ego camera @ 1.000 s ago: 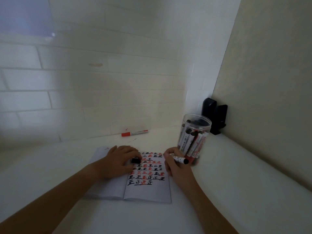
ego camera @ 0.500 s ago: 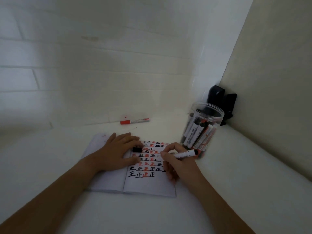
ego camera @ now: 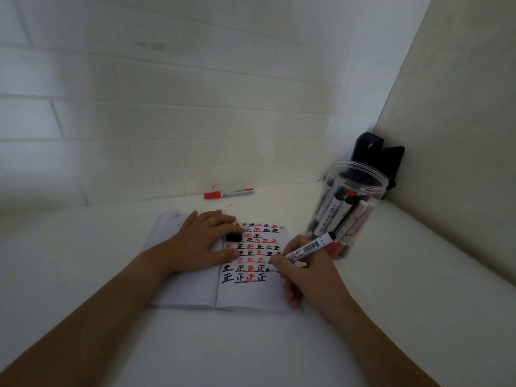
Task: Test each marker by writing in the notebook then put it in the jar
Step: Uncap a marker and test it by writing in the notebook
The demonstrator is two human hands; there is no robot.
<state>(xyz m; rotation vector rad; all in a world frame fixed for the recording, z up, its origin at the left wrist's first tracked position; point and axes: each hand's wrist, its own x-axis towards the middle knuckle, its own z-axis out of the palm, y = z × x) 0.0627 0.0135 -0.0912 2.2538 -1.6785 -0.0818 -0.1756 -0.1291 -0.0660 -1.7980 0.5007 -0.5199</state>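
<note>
An open notebook (ego camera: 192, 291) lies on the white table, its right page filled with rows of black and red characters. My right hand (ego camera: 304, 270) grips a white marker (ego camera: 310, 247) with its tip down on the right page near the lower rows. My left hand (ego camera: 203, 243) rests on the notebook's fold and holds a black marker cap (ego camera: 233, 236) between its fingers. A clear plastic jar (ego camera: 350, 202) with several markers inside stands just right of the notebook, lid off. A red-capped marker (ego camera: 227, 193) lies by the back wall.
A black device (ego camera: 374, 155) sits in the corner behind the jar. A white tiled wall runs along the back and a beige wall (ego camera: 452, 135) closes the right side. Small red ink marks dot the table near the red marker.
My right hand turned the marker from lying across the fingers to a writing grip and lowered its tip onto the page. My left hand stayed on the notebook with the cap.
</note>
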